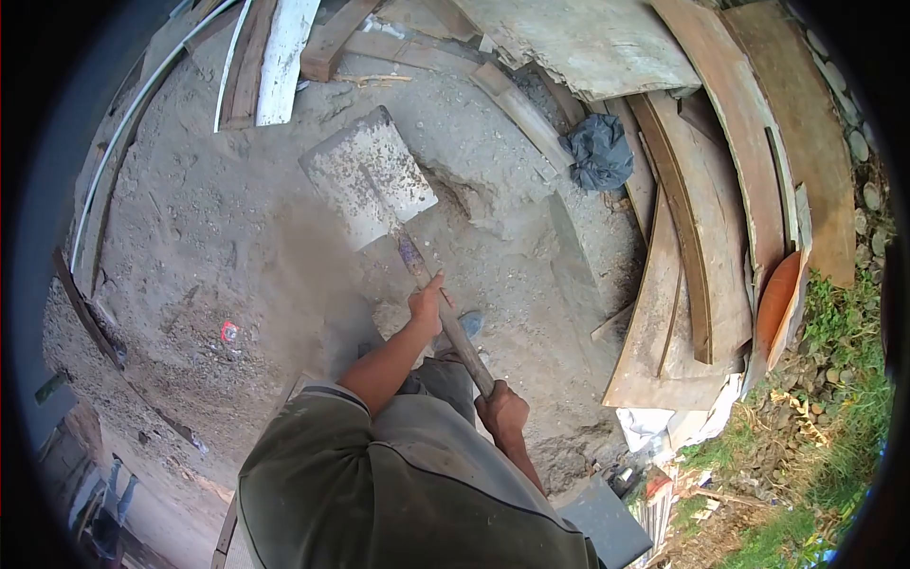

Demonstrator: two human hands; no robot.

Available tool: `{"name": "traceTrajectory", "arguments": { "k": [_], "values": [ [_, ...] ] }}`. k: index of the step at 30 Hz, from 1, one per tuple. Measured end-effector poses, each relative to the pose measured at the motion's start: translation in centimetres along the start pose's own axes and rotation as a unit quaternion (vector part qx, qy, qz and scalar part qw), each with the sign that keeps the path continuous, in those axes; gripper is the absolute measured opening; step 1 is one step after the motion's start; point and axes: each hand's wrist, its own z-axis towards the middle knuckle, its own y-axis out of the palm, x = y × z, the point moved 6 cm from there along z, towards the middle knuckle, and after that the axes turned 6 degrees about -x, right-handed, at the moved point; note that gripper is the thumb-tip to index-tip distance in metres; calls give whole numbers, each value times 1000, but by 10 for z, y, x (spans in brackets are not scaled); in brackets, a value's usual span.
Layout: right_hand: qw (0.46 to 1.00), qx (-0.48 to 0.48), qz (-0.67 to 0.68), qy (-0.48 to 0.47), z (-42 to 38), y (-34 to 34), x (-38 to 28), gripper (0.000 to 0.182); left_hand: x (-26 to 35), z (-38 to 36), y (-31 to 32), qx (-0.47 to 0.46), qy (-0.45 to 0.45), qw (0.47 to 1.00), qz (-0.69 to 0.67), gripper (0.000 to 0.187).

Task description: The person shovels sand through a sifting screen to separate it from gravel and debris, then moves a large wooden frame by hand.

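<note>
A shovel (444,322) slants across the middle of the view. Its broad pale blade (365,171), speckled with clinging dirt, points away from me over the sandy ground. My left hand (428,305) is wrapped round the wooden handle some way below the blade. Closer to my body, my right hand (502,410) grips the handle's near end. Just right of the blade lies a hollow (464,197) in the loose soil. A brown blur of dust or falling soil (308,261) hangs left of the handle.
Boards (697,228) are stacked along the right, with a crumpled black plastic bag (599,152) beside them. More planks (284,62) lie at the far left. A small red wrapper (229,331) rests on the ground. Grass and stones (834,379) border the right edge.
</note>
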Motion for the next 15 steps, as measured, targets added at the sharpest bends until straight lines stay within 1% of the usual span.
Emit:
{"name": "traceTrajectory", "arguments": {
  "k": [1,2,3,5,7,8,9,10,12,13,15],
  "values": [
    [1000,22,6,-2,9,2,24,32,-11,11,14,0,10,1000,-1,27],
    [998,62,8,-13,5,3,49,25,-37,17,22,-14,-54,998,1,28],
    [999,50,12,-15,-4,12,76,25,-66,17,22,-22,-121,992,3,29],
    [995,104,-4,10,-19,17,128,17,-138,20,15,15,-136,988,75,30],
    [993,109,-18,41,-52,23,181,14,-200,-11,25,-4,-179,979,94,29],
    [994,94,0,56,-73,31,207,16,-237,-24,20,-6,-231,967,106,29],
    [993,68,-20,89,-95,33,228,17,-265,-41,18,-6,-269,955,126,30],
    [992,73,-4,105,-115,32,244,20,-294,-55,12,-13,-321,939,119,30],
    [987,15,-34,159,-141,44,269,24,-317,-80,12,7,-370,919,134,30],
    [988,14,-40,150,-140,49,273,24,-322,-84,13,19,-377,917,132,29],
    [981,20,-83,175,-132,55,270,26,-314,-69,14,34,-369,920,129,28]
  ]
}}
